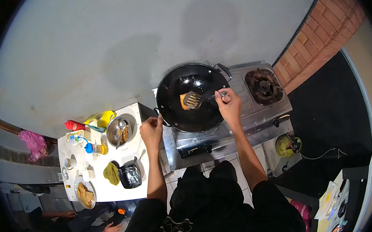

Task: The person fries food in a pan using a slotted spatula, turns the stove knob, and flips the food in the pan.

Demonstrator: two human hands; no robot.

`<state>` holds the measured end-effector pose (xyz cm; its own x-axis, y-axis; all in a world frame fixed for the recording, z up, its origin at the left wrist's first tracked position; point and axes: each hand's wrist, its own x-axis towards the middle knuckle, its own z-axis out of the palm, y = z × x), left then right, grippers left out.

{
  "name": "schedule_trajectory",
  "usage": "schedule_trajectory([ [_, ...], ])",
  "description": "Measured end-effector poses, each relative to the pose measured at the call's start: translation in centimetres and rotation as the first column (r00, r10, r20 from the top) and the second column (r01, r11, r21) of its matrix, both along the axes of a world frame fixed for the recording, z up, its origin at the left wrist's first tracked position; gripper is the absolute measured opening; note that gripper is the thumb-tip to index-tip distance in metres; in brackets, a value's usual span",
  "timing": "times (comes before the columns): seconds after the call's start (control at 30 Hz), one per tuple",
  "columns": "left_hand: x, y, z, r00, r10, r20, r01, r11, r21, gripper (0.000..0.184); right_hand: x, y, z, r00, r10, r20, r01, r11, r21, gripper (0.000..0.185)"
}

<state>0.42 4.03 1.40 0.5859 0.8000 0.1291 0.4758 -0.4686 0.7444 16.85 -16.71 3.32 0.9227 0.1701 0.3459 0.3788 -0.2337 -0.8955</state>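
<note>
- I read twelve o'clock as the top of my view. The golden-brown piece of food [183,101] lies in the large round black wok [173,117], slightly nine o'clock of its centre.
- I have the fingers of the right hand [229,103] closed around the handle of a slotted metal turner [192,100]. From them the piece lies at nine o'clock.
- The turner's long axis runs three to nine o'clock. Its blade covers the piece's three o'clock side from where I look, so I can't tell the piece's long axis, nor how firmly the two touch.
- I have the fingers of the left hand [151,131] pinched shut on the black loop handle [166,124] at the wok's eight o'clock edge. From there the piece lies at two o'clock.
- Neither hand is clearly nearer the piece; the right reaches it through the turner.
- Dark wok surface shows at twelve and six o'clock of the piece, bounded by the raised rim.
- Past twelve o'clock I have the grey wall [82,50], at three a rusty round burner [264,86], at eight the white worktop [99,169].
</note>
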Motion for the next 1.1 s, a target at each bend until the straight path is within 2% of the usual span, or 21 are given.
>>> schedule_trajectory([
  [0.03,-0.2,0.4,0.2,0.999,-0.029,-0.017,0.028,0.999,-0.038,0.035,-0.2,0.7,0.3,0.999,0.026,0.042,-0.027,0.999,0.021,0.010],
  [0.07,-0.3,0.6,0.1,0.999,-0.043,-0.003,0.043,0.997,-0.066,0.035,0.0,1.2,0.2,0.993,0.057,0.104,-0.052,0.997,-0.056,0.009],
  [0.1,-0.4,0.9,0.1,0.999,-0.038,-0.005,0.038,0.997,-0.066,0.035,0.1,1.7,-0.1,0.993,0.062,0.102,-0.057,0.997,-0.056,0.009],
  [0.17,-0.6,1.3,0.1,0.994,-0.103,0.038,0.106,0.989,-0.107,0.034,0.4,2.3,-1.2,0.965,0.103,0.240,-0.095,0.995,-0.043,0.011],
  [0.23,-0.6,1.1,-0.1,0.996,-0.079,0.052,0.086,0.986,-0.143,0.035,1.0,2.4,-2.1,0.972,0.129,0.194,-0.129,0.992,-0.012,0.011],
  [0.3,-0.8,1.0,-0.5,0.994,-0.088,0.057,0.096,0.983,-0.155,0.035,0.9,1.9,-2.8,0.988,0.155,0.011,-0.155,0.988,-0.002,0.012],
  [0.33,-0.7,0.6,-0.6,0.991,-0.080,0.112,0.093,0.989,-0.116,0.034,0.9,2.0,-2.8,0.988,0.154,0.012,-0.154,0.988,0.002,0.012],
  [0.43,-0.7,0.6,-0.9,0.987,-0.092,0.135,0.105,0.990,-0.096,0.034,0.8,2.7,-2.7,0.962,0.266,-0.059,-0.221,0.888,0.403,0.008],
  [0.5,-0.6,0.5,-0.7,0.986,-0.098,0.135,0.110,0.990,-0.085,0.034,1.0,3.4,-2.4,0.960,0.280,-0.022,-0.248,0.881,0.402,0.014],
  [0.57,-0.7,0.6,-0.6,0.986,-0.107,0.129,0.117,0.990,-0.074,0.034,1.1,3.8,-2.2,0.935,0.349,-0.068,-0.317,0.905,0.283,0.017],
  [0.63,-0.7,0.6,-0.6,0.992,-0.075,0.105,0.090,0.984,-0.151,0.035,1.4,4.1,-2.9,0.925,0.376,-0.053,-0.350,0.897,0.269,0.013],
  [0.7,-0.7,0.7,-1.0,0.989,-0.086,0.118,0.101,0.986,-0.131,0.035,1.5,4.2,-3.1,0.925,0.379,0.040,-0.377,0.897,0.229,0.006],
  [0.8,-0.8,0.8,-1.4,0.987,-0.093,0.128,0.109,0.986,-0.122,0.034,0.9,3.2,-2.9,0.957,0.289,-0.021,-0.278,0.937,0.209,0.005],
  [0.93,-0.7,0.8,-1.5,0.984,-0.092,0.151,0.110,0.987,-0.116,0.034,0.2,1.2,-1.7,0.968,0.247,-0.041,-0.242,0.966,0.094,0.007],
  [1.1,-0.6,0.7,-1.4,0.984,-0.090,0.154,0.113,0.983,-0.147,0.035,0.2,0.4,-2.6,0.965,0.261,-0.010,-0.260,0.963,0.072,0.008],
])
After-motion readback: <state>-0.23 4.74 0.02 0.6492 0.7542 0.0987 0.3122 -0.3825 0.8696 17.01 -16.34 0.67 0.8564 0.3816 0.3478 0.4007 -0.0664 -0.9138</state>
